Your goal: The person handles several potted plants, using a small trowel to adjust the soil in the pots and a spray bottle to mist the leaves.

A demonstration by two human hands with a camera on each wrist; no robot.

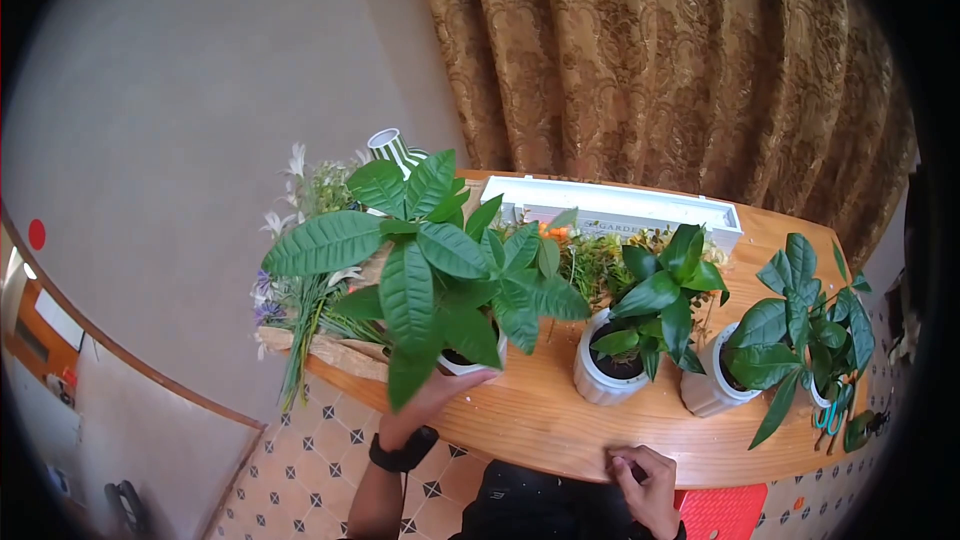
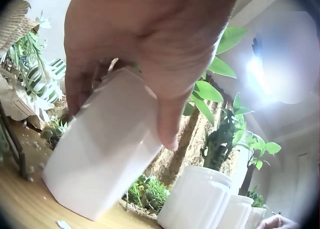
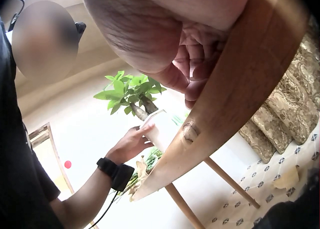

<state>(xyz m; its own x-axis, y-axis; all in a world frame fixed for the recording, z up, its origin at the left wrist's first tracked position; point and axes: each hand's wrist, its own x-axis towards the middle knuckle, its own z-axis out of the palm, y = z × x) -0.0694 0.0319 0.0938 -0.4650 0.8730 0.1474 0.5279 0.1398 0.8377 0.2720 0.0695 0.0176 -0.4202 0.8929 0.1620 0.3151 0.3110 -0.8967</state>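
My left hand (image 1: pixel 425 402) grips the white pot of the large leafy plant (image 1: pixel 408 285) at the table's left. In the left wrist view, the thumb and fingers of that hand (image 2: pixel 145 39) span the upper part of the angular white pot (image 2: pixel 105 144). The pot slants in this view; I cannot tell if it is really tilted. Its base is at the tabletop. The right hand (image 1: pixel 650 485) rests at the table's front edge, fingers loosely curled and holding nothing; the right wrist view shows the same hand (image 3: pixel 170 34) against the wood.
Two white pots with plants (image 1: pixel 610 372) (image 1: pixel 715 380) stand to the right, with another plant and teal-handled scissors (image 1: pixel 828 418) beyond. A long white planter box (image 1: pixel 610 208) lies behind. Flowers in brown paper (image 1: pixel 335 352) and a striped vase (image 1: pixel 392 148) are at the left.
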